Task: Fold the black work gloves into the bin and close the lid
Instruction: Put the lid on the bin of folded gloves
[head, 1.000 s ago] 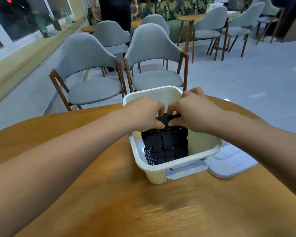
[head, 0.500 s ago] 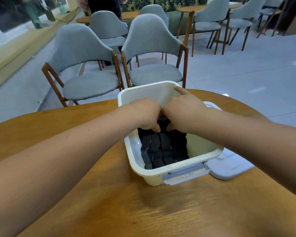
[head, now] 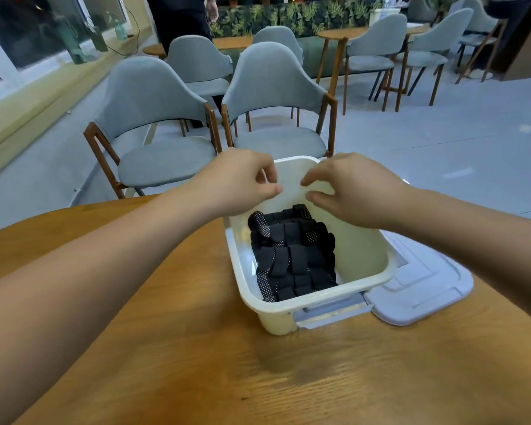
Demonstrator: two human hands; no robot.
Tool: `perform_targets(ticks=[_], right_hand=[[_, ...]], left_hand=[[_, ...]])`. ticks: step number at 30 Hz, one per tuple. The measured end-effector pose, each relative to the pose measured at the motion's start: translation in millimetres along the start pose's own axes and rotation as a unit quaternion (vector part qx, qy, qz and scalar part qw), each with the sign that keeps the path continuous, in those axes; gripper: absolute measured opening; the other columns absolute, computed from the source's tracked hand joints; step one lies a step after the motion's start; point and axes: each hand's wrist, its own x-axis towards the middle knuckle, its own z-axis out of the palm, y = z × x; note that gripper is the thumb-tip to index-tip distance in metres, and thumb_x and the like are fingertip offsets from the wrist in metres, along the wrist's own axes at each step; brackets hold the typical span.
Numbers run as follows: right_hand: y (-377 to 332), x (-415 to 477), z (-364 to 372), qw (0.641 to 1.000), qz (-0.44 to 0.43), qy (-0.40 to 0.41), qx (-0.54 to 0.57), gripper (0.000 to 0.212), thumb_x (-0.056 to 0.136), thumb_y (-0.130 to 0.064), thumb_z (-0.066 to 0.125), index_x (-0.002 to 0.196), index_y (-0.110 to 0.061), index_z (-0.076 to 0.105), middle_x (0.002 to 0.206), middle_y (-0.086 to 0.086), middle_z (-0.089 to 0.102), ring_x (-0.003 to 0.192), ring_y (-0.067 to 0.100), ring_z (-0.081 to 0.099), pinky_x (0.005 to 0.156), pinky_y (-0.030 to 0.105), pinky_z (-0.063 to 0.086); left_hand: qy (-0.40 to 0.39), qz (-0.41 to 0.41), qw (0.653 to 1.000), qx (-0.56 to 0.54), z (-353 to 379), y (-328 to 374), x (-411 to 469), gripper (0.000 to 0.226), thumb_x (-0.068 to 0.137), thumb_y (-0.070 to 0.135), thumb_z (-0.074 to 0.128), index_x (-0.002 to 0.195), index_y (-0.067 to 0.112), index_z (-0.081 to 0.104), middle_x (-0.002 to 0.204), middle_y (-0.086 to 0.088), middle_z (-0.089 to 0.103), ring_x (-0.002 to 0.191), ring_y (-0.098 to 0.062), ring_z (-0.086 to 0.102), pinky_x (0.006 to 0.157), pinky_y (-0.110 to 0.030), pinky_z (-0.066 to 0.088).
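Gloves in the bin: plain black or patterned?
The gloves are black with white-dotted patches at the edges; clearest in the head view.

Gloves (head: pixel 292 256) in the bin (head: pixel 362 253) on the table (head: pixel 196 363), lid (head: pixel 426 289) beside it (right side), chairs (head: pixel 163 99) behind.

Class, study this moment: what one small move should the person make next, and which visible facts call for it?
Probably the right hand should reach for the lid, lying flat on the table right of the bin. The black gloves already lie folded inside, and this hand and the left hand hover above, holding nothing.
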Motion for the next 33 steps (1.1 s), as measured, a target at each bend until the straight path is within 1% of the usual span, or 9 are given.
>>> perform_targets(ticks=[3, 7, 10, 14, 20, 24, 27, 31, 33], right_hand=[[9, -5, -7, 0.996, 0.046, 0.043, 0.063, 0.031, 0.103, -0.034, 0.068, 0.132, -0.026, 0.071, 0.130, -0.002, 0.060, 0.112, 0.020, 0.062, 0.096, 0.035, 0.052], [14, -12, -3, 0.979, 0.157, 0.033, 0.123, 0.038, 0.101, -0.042, 0.070, 0.132, -0.023, 0.062, 0.120, 0.000, 0.058, 0.101, 0.021, 0.063, 0.085, 0.034, 0.049], [13, -20, 2, 0.948, 0.242, -0.006, 0.207, 0.041, 0.101, -0.057, 0.065, 0.121, -0.022, 0.058, 0.111, 0.000, 0.065, 0.097, 0.020, 0.065, 0.081, 0.043, 0.058], [11, -26, 9, 0.905, 0.307, -0.028, 0.294, 0.044, 0.103, -0.063, 0.057, 0.113, -0.021, 0.063, 0.110, 0.002, 0.066, 0.099, 0.021, 0.064, 0.082, 0.044, 0.054], [4, -30, 10, 0.866, 0.332, -0.003, 0.373, 0.039, 0.103, -0.059, 0.060, 0.109, -0.022, 0.073, 0.112, 0.006, 0.074, 0.103, 0.029, 0.071, 0.095, 0.049, 0.057], [-8, -29, 8, 0.867, 0.340, -0.005, 0.363, 0.032, 0.105, -0.050, 0.059, 0.109, -0.021, 0.072, 0.110, 0.010, 0.073, 0.101, 0.032, 0.071, 0.093, 0.050, 0.060], [-27, -24, 4, 0.872, 0.324, -0.008, 0.367, 0.032, 0.107, -0.045, 0.059, 0.108, -0.016, 0.071, 0.105, 0.013, 0.073, 0.090, 0.030, 0.071, 0.074, 0.040, 0.058], [-64, -11, 7, 0.868, 0.303, -0.014, 0.393, 0.036, 0.106, -0.043, 0.061, 0.113, -0.009, 0.071, 0.106, 0.022, 0.076, 0.094, 0.042, 0.076, 0.083, 0.056, 0.066], [-84, 0, 13, 0.864, 0.287, -0.015, 0.414, 0.033, 0.107, -0.041, 0.062, 0.111, -0.010, 0.071, 0.102, 0.020, 0.076, 0.088, 0.038, 0.077, 0.075, 0.050, 0.067]], left_hand=[[0.062, -0.041, 0.996, -0.053, -9, -16, -17, 0.013, 0.099, 0.043, 0.072, 0.103, 0.031, 0.071, 0.092, 0.010, 0.068, 0.089, -0.011, 0.065, 0.076, -0.033, 0.053], [0.099, -0.119, 0.980, -0.128, -6, -34, -45, 0.020, 0.100, 0.043, 0.071, 0.110, 0.028, 0.063, 0.090, 0.003, 0.066, 0.082, -0.015, 0.063, 0.066, -0.036, 0.049], [0.088, -0.187, 0.959, -0.194, 2, -39, -67, 0.031, 0.100, 0.055, 0.067, 0.113, 0.028, 0.057, 0.096, 0.002, 0.068, 0.085, -0.017, 0.067, 0.066, -0.035, 0.049], [0.022, -0.240, 0.918, -0.316, 19, -39, -86, 0.043, 0.103, 0.059, 0.060, 0.115, 0.018, 0.062, 0.095, -0.001, 0.075, 0.075, -0.016, 0.069, 0.067, -0.034, 0.049], [-0.001, -0.235, 0.849, -0.474, 30, -30, -93, 0.041, 0.110, 0.036, 0.059, 0.117, -0.002, 0.071, 0.081, -0.008, 0.065, 0.056, -0.012, 0.058, 0.053, -0.025, 0.039], [0.008, -0.239, 0.835, -0.495, 26, -29, -98, 0.037, 0.110, 0.030, 0.058, 0.116, -0.004, 0.070, 0.079, -0.008, 0.064, 0.053, -0.011, 0.057, 0.052, -0.024, 0.040], [0.024, -0.244, 0.833, -0.496, 14, -41, -107, 0.029, 0.110, 0.028, 0.057, 0.111, 0.002, 0.070, 0.075, -0.006, 0.060, 0.051, -0.010, 0.052, 0.051, -0.024, 0.038], [0.046, -0.251, 0.840, -0.479, -3, -73, -128, 0.025, 0.109, 0.028, 0.057, 0.098, 0.009, 0.069, 0.067, -0.002, 0.058, 0.050, -0.011, 0.048, 0.055, -0.028, 0.037], [0.054, -0.263, 0.843, -0.467, -11, -94, -142, 0.027, 0.108, 0.030, 0.058, 0.094, 0.010, 0.069, 0.064, -0.001, 0.058, 0.050, -0.011, 0.047, 0.056, -0.029, 0.037]])
